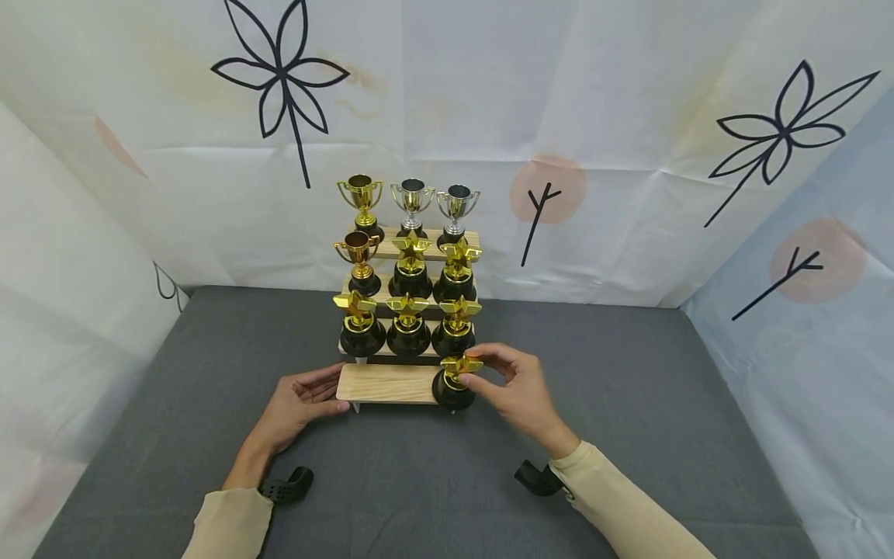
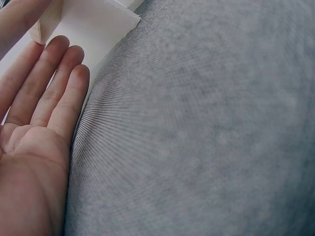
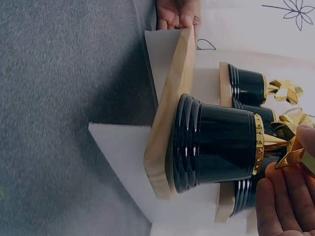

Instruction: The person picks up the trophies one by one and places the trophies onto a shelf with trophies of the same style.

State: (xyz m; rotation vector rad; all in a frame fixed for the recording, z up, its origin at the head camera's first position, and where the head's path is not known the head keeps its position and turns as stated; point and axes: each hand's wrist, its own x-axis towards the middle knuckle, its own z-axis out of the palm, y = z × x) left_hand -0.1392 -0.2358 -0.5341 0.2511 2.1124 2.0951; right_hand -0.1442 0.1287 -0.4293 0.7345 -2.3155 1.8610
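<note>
My right hand (image 1: 520,392) pinches the gold star of a star trophy (image 1: 452,390) between thumb and fingers. This trophy has a black base and stands at the right end of the lowest wooden board (image 1: 387,384) of a tiered display stand. In the right wrist view the trophy's ridged base (image 3: 226,142) is upright against the board. My left hand (image 1: 302,400), fingers nearly straight, touches the left end of that board. The left wrist view shows its fingers beside the stand's white support (image 2: 91,29).
Higher steps carry several star trophies (image 1: 409,334), a bronze-toned cup (image 1: 358,252), a gold cup (image 1: 361,194) and two silver cups (image 1: 413,200). A grey cloth (image 1: 594,349) covers the table. White printed fabric (image 1: 461,93) hangs behind and at the sides.
</note>
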